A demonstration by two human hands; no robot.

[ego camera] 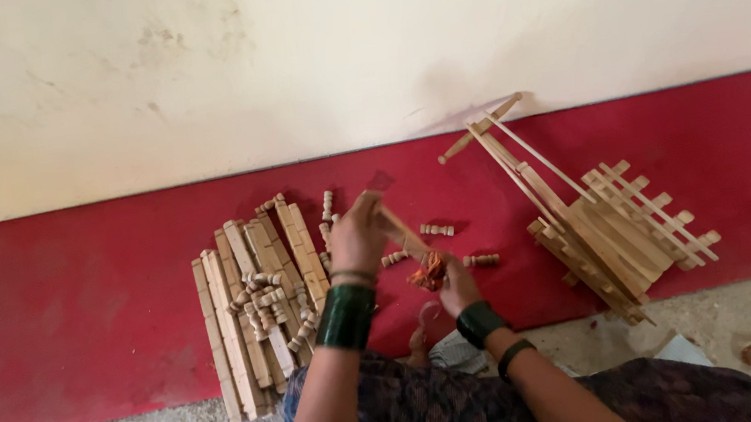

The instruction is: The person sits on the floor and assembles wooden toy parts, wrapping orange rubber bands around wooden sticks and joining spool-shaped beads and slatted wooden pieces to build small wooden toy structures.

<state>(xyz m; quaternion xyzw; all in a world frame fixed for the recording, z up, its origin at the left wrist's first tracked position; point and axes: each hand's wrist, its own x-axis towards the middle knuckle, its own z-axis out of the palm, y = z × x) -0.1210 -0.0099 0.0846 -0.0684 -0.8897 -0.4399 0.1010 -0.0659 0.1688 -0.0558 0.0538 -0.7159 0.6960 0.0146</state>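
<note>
The left hand [357, 235] is closed around the upper end of a thin wooden strip [401, 230], whose long axis slants down from the left hand toward the right hand [456, 288]. The right hand pinches a small orange-red bundle of thread [428, 272] against the strip's lower end, so both hands meet on the same piece, held just above the red band of the floor [75, 302]. Just left of the left wrist lies a stack of wooden slats [250, 310] with short turned pegs [262, 290] on top, its length running away from the wall. A few loose pegs [437, 229] lie on the floor between the hands and the wall. Well to the right, a slatted wooden frame [613, 231] leans tilted, its long sticks reaching toward the wall [375, 41]. Bare floor lies between the frame and the right hand.
</note>
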